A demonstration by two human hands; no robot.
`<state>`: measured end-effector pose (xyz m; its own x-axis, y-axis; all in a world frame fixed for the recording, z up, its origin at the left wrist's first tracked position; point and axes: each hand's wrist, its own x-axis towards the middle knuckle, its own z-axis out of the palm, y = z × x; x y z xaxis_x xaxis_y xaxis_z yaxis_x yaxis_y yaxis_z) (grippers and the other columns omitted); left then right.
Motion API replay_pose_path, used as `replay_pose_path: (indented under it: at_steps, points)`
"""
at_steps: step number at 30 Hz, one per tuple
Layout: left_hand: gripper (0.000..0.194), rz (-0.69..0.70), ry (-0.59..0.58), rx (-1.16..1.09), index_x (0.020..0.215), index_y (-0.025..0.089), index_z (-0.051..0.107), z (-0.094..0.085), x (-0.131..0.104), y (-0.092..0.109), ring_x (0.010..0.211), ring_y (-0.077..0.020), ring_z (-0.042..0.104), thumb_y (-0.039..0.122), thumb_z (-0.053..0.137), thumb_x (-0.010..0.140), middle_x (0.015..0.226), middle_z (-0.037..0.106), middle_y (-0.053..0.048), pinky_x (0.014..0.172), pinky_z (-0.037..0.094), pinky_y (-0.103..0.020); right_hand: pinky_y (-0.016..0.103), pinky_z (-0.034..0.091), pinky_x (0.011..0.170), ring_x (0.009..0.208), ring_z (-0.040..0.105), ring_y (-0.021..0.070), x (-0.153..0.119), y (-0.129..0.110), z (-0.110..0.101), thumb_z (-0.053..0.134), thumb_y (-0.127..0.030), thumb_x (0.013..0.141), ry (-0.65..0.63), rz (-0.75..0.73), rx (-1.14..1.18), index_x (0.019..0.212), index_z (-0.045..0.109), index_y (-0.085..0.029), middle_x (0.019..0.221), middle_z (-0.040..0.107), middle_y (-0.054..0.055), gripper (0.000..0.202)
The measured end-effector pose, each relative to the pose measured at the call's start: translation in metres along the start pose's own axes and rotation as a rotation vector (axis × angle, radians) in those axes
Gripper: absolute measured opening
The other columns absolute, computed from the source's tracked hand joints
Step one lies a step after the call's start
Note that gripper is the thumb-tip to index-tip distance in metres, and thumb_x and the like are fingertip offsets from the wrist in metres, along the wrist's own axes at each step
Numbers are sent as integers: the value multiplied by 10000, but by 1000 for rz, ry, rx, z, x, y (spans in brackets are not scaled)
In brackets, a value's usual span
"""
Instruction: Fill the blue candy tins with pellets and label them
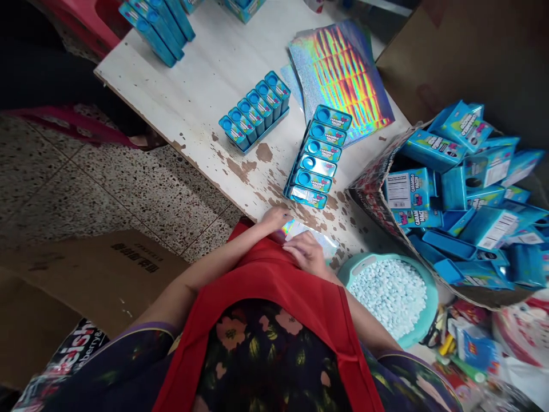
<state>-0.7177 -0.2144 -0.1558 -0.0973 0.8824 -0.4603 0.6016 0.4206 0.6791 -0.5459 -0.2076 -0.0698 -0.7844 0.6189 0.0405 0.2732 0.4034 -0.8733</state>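
Both hands are at the table's near edge, by the red apron. My left hand (pixel 274 220) pinches one end of a shiny holographic sheet (pixel 315 236). Curled over the sheet's lower side is my right hand (pixel 306 253); whether it grips the sheet is hard to make out. Just beyond them stands a row of blue candy packs (pixel 315 163) in a tray. A second row of upright blue packs (pixel 255 111) sits farther left. Printed holographic sheets (pixel 343 80) lie behind the rows.
A round teal basin (pixel 431 286) of small white candies is at the right, below a carton (pixel 371 180) full of blue boxes (pixel 433 150). More blue packs (pixel 160 28) stand at the far left. Brown cardboard (pixel 98 274) lies lower left. Someone's dark-clothed leg (pixel 115 111) is beside the table.
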Motion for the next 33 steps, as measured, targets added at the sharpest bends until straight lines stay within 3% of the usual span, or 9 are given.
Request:
replay_pose_path:
  at_steps: [3, 5, 8, 11, 15, 21, 24, 29, 33]
  points:
    - [311, 53, 141, -124, 873, 173, 705, -18, -26, 7, 996, -223, 602, 327, 439, 924, 994, 697, -85, 914, 440, -347, 287, 462, 710, 749, 585, 134, 6, -37, -20, 679, -243, 849, 275, 211, 155, 869, 724, -266, 795, 659, -12, 54]
    - [383, 109, 206, -389, 946, 172, 685, -35, -53, 16, 997, -209, 604, 408, 384, 952, 1002, 689, -81, 923, 447, -336, 274, 461, 706, 749, 588, 125, 11, -51, -29, 707, -245, 824, 378, 307, 242, 854, 725, -265, 786, 655, -21, 40]
    - [436, 208, 84, -777, 1102, 173, 624, -58, -88, 39, 960, -193, 626, 529, 490, 889, 1081, 673, -82, 857, 485, -301, 266, 465, 696, 734, 593, 122, 17, -60, -33, 726, -267, 803, 441, 331, 349, 836, 729, -254, 767, 657, -24, 36]
    - [305, 174, 35, -795, 932, 176, 629, -73, -101, 63, 764, -145, 609, 450, 643, 799, 879, 669, -25, 710, 483, -255, 280, 478, 708, 734, 605, 133, 24, -62, -28, 732, -299, 790, 508, 340, 334, 835, 731, -235, 774, 676, -14, 78]
    - [208, 132, 147, -641, 762, 172, 600, -92, -90, 75, 663, -110, 535, 367, 585, 833, 678, 574, 25, 638, 435, -227, 326, 486, 756, 758, 616, 158, 43, -62, -20, 685, -346, 826, 651, 283, 148, 846, 721, -208, 798, 686, 11, 144]
    - [238, 238, 190, -485, 1025, 174, 598, -130, -54, 75, 621, -108, 528, 313, 494, 862, 648, 548, 35, 620, 435, -228, 360, 468, 814, 847, 572, 175, 89, -47, -18, 647, -409, 851, 847, 168, -175, 859, 722, -216, 806, 595, 18, 207]
    - [198, 269, 263, -321, 1031, 174, 545, -142, -36, 77, 625, -116, 524, 230, 441, 872, 640, 530, 42, 664, 437, -249, 383, 440, 872, 903, 549, 183, 104, -37, -19, 652, -410, 845, 899, 173, -275, 842, 726, -225, 854, 550, 23, 199]
    - [203, 225, 330, -78, 1061, 191, 479, -142, -19, 80, 717, -158, 563, 199, 366, 893, 725, 545, 21, 722, 438, -289, 401, 414, 922, 963, 523, 198, 116, -25, -17, 627, -366, 855, 885, 226, -297, 802, 708, -209, 914, 502, 37, 185]
    - [213, 249, 331, -82, 1100, 186, 450, -128, -7, 70, 744, -168, 578, 236, 333, 930, 756, 564, 9, 722, 446, -290, 398, 418, 939, 993, 504, 211, 120, -18, -13, 650, -352, 812, 911, 264, -179, 808, 648, -181, 951, 466, 59, 172]
